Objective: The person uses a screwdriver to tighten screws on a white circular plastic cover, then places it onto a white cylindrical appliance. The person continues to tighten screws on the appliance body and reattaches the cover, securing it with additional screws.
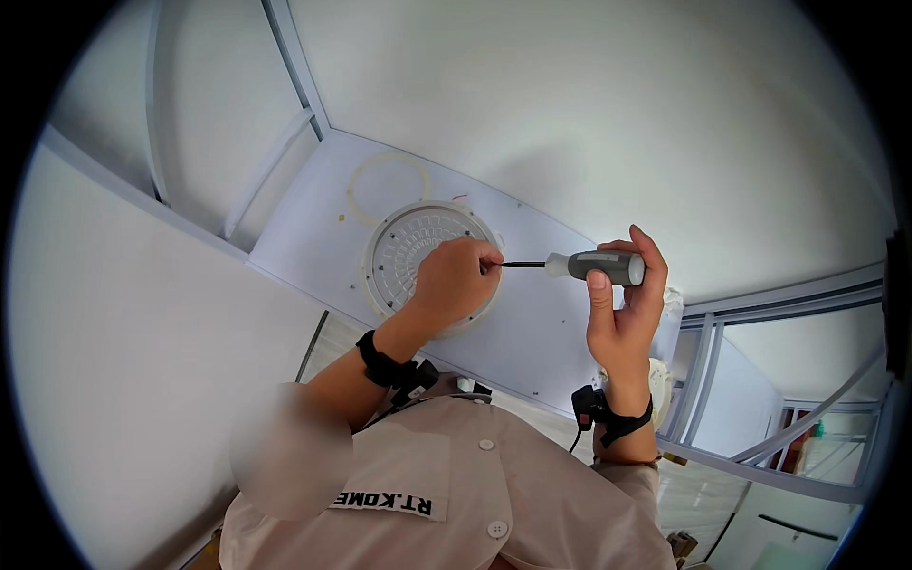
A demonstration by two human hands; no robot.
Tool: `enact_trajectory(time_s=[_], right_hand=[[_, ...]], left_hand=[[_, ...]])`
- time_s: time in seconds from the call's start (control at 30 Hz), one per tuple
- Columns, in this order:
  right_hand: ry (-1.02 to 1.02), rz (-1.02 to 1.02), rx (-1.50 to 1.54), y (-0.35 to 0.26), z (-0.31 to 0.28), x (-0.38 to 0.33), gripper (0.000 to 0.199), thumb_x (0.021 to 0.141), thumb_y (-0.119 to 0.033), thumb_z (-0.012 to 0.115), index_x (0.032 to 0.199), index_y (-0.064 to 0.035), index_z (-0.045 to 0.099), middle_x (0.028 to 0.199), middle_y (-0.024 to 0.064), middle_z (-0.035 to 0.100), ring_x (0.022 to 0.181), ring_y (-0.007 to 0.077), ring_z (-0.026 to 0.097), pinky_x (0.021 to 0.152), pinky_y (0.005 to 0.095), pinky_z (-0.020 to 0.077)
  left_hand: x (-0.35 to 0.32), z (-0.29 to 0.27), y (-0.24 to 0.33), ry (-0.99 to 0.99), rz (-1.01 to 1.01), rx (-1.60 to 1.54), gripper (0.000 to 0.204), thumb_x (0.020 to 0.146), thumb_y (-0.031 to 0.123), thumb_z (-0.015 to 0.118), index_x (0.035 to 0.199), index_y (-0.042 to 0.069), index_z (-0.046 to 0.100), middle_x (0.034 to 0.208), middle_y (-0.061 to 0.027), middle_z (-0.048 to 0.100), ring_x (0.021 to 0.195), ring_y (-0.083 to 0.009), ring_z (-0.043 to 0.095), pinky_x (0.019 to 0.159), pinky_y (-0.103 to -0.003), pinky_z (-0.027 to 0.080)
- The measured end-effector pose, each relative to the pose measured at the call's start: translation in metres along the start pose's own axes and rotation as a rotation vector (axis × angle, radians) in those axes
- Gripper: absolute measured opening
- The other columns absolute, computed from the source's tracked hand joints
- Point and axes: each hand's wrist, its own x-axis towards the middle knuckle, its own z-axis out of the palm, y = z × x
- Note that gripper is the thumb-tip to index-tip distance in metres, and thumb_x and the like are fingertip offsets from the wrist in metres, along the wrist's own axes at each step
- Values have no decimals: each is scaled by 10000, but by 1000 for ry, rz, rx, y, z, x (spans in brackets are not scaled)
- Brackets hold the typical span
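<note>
My right hand [625,318] is closed around the grey handle of a screwdriver [600,267], the thumb along its near side. Its thin dark shaft points left, and the tip meets the fingertips of my left hand [456,280]. Those fingers are pinched together; whatever small thing sits between them is hidden. Beneath the left hand lies a round lamp housing [380,249] with a white rim, a ribbed grey inside and several small dark screws or holes. My left hand and wrist cover part of its near right side.
The housing lies on a pale tabletop [551,332]. A thin cream ring [353,190] rests beyond it, with a small yellow bit [342,218] and a short red wire [461,197] nearby. White metal rails [271,171] stand at the left. Crumpled white material is partly behind my right wrist.
</note>
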Motion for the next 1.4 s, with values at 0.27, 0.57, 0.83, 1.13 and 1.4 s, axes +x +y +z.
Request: enact_trajectory(time_s=[0.27,0.57,0.83,1.13,1.4], right_hand=[[-31,-27,4,1,0,8,591,1031,-149,735,1532,0,460,1195,165,689,1054,242,694,962,374,547],[-161,-36,-79,-16,-3,22,619,1035,-158,719,1560,-7,428,1182,169,699,949,240,702,882,358,566],[-291,-71,-149,-31,-6,40,651,1052,-142,665,1612,-25,354,1176,173,691,913,303,701,868,402,561],[-298,-48,-154,-29,3,52,578,973,-138,784,1473,-37,512,1131,159,705,888,296,700,776,366,573],[-169,-37,-145,-22,12,53,504,853,-281,939,1165,-40,626,943,104,721,730,224,695,645,318,577]], left_hand=[[-2,1,2,45,47,47,130,887,162,781,973,78,832,905,-86,807,801,-239,779,732,-362,599],[-1,3,1,63,47,52,119,887,164,788,961,79,824,902,-83,805,804,-239,782,730,-367,596],[-1,3,1,43,26,33,119,890,166,798,973,84,822,910,-79,804,809,-243,780,734,-376,594],[-2,2,3,45,32,34,135,874,165,804,985,90,820,949,-80,798,835,-251,776,763,-387,597],[-2,2,2,37,37,36,179,854,202,834,986,83,817,952,-85,794,840,-256,771,772,-387,597]])
